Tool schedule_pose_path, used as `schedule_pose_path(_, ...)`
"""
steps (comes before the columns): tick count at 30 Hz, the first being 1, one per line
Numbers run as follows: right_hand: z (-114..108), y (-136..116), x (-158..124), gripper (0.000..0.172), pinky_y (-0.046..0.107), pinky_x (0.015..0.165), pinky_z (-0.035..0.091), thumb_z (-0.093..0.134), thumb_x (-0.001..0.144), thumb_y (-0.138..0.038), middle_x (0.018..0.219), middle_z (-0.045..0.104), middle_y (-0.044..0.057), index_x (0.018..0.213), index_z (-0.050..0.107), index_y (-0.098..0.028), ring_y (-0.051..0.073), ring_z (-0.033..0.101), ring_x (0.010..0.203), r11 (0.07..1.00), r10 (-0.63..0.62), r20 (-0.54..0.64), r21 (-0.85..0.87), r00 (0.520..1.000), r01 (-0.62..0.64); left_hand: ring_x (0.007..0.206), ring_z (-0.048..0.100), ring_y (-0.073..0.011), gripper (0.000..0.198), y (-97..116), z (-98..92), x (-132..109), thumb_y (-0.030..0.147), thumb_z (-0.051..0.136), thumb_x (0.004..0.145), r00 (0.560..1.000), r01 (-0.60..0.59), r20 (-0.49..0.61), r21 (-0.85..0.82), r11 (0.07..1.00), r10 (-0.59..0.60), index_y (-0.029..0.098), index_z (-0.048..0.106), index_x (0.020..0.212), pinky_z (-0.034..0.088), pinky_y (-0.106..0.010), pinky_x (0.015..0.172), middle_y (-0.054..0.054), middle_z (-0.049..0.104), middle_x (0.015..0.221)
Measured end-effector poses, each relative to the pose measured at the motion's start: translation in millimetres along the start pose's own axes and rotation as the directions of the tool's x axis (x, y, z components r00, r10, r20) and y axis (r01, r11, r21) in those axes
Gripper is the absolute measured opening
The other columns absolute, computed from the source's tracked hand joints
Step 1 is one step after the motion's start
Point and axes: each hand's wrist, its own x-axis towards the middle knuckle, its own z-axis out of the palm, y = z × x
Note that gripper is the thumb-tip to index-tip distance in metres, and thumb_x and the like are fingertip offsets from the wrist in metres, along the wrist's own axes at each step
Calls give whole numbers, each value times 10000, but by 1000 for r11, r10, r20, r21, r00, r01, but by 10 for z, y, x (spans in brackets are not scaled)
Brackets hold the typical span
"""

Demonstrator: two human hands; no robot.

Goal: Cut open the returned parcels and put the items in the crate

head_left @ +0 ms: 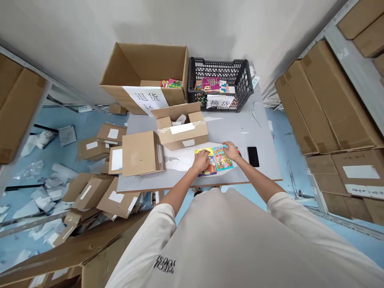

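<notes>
- 2 books on my counter (pixel 228 124): yellow-purple book (pixel 211 169) L, blue book (pixel 223 161) R, side by side.
- L grip (pixel 201 160) rests on yellow-purple one; can't tell if grasping.
- R grip (pixel 231 151) at blue one's upper R edge, ditto.
- Open box (pixel 196 135) just behind, phone (pixel 253 156) to R.

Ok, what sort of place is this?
Likely a warehouse returns area: a sign on the big carton reads 退货 (returns), one on the black crate reads 换货 (exchanges), and cardboard boxes are stacked at the right.
</notes>
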Motion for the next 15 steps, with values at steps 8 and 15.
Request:
schedule_pose_path(8,424,743,-382,621,448,1228,513,651,902,-233,1526,709,195,1516,683,-147,328,675,1425,939,311,150,101,938,-328,1572,502,-366,644,272,806,132,173,506,1018,968,-29,251,34,999,20,240,530,1658,453,-561,1251,-150,503,1754)
schedule_pose_path(15,533,870,-346,601,450,1115,596,662,891,-250,1427,767,162,1488,687,-181,314,767,1239,880,370,173,251,913,-404,1613,455,-385,654,215,968,130,158,532,1015,949,32,309,93,995,-59,236,514,1664,447,-584,1254,-174,469,1778)
